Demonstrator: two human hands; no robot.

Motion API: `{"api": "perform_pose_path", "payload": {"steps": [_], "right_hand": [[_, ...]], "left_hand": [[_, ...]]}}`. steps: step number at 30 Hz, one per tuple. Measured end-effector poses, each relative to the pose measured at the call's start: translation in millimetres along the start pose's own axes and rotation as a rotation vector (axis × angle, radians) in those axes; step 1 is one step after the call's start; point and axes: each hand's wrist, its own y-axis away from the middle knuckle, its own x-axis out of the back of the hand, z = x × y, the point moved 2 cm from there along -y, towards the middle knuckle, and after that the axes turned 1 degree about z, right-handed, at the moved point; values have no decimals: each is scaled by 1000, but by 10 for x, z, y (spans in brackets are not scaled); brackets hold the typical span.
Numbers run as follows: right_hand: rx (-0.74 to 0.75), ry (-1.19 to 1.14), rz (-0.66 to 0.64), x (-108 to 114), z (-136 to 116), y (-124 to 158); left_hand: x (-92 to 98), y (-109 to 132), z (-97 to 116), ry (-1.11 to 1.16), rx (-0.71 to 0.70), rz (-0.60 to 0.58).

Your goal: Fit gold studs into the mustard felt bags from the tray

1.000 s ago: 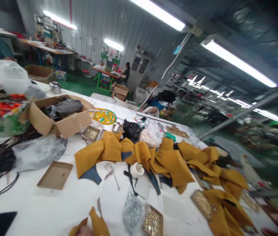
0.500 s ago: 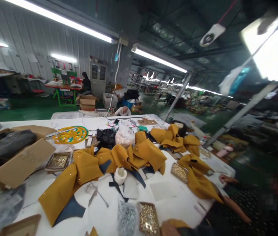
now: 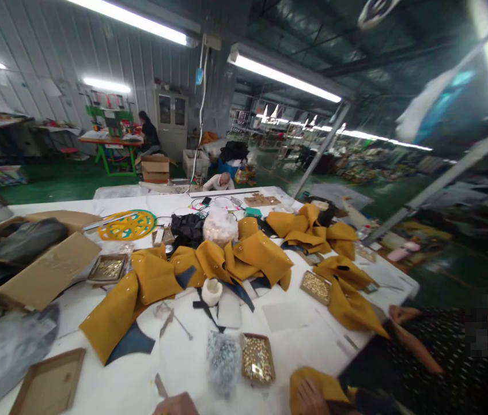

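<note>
At the bottom edge, my right hand [image 3: 310,396] lies with bent fingers over a mustard-yellow fabric piece [image 3: 329,385], gripping it. My left hand [image 3: 177,404] shows only in part at the bottom; its fingers are hidden. Just beyond it lies a thin greyish strip [image 3: 161,386]. Between the hands and farther in are a small tray of gold-coloured metal studs [image 3: 256,359] and a clear bag of silvery parts [image 3: 222,363]. A long row of mustard-yellow pieces with small studs [image 3: 155,279] curves across the white table, with a white roll [image 3: 211,292] in front.
At left stand an open cardboard box [image 3: 53,271], a shallow brown tray [image 3: 49,383] and a plastic bag [image 3: 6,351]. Another stud tray [image 3: 315,287] lies at right, near a co-worker's hand [image 3: 401,314] and dotted sleeve. A metal post [image 3: 393,219] rises at the right edge.
The view has shifted, showing more of the near table. My left hand has come into view at the bottom. My right hand and the mustard-yellow piece now show more fully.
</note>
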Motion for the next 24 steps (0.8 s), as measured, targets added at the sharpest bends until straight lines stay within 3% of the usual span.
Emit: {"api": "perform_pose_path", "payload": {"steps": [2,3,5,7,10,13,17,20,24], "right_hand": [[-15,-113,-22,-664,-170,-110],[-11,-177,10,-861,-259,-129],[51,-273,104,-939,-424,-148],[101,-266,63,-707,-546,-208],[251,-220,48,-114,-731,-394],[359,-109,57,331,-961,-580],[445,8,130,591,-1185,-719],[445,19,179,717,-1266,-764],[435,-11,134,842,-1364,-785]], "left_hand": [[5,862,-122,13,65,-35],[23,1253,-138,25,93,-39],[112,1846,-79,73,60,39],[262,2154,44,86,-54,144],[582,2248,247,-5,-233,185],[970,2165,448,-101,-277,152],[1365,1989,708,-172,-359,137],[1505,1888,845,-228,-440,209],[1635,1848,985,-239,-480,299]]}}
